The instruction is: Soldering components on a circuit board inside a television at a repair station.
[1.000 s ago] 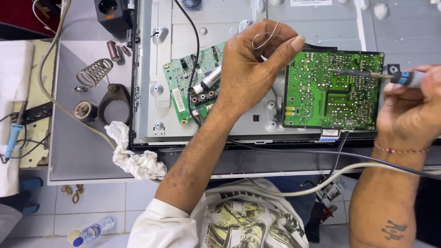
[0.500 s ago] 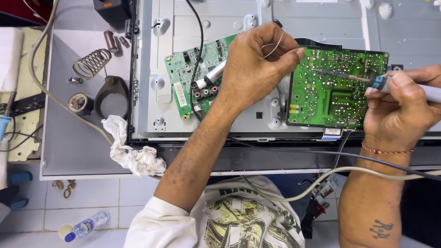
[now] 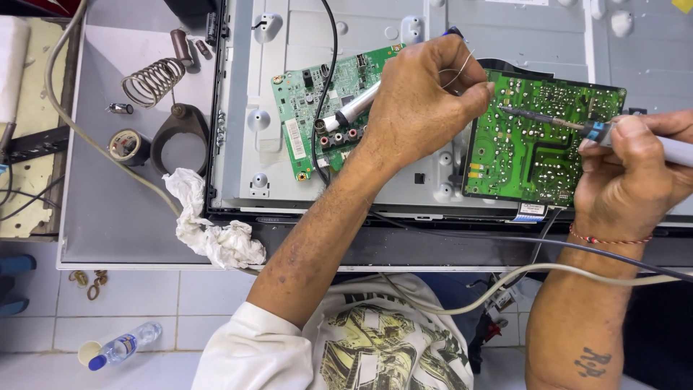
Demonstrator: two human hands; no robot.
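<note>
Green circuit boards lie on the grey metal back panel [image 3: 505, 29] — two of them. Over the right-hand board [image 3: 538, 155], the right hand [image 3: 635, 173] closes its fingers round a soldering iron [image 3: 577, 128], whose tip rests on the solder side. The left hand [image 3: 426, 101] pinches a thin solder wire [image 3: 462, 66] between thumb and fingertips just beside that board's left edge, and grips a silver tool [image 3: 354, 112] lying across the left-hand board [image 3: 317, 108]. One coiled iron stand [image 3: 153, 79], one tape roll [image 3: 126, 144] and one crumpled white rag [image 3: 209, 227] sit on the table — one plastic bottle [image 3: 123, 347] on the floor.
</note>
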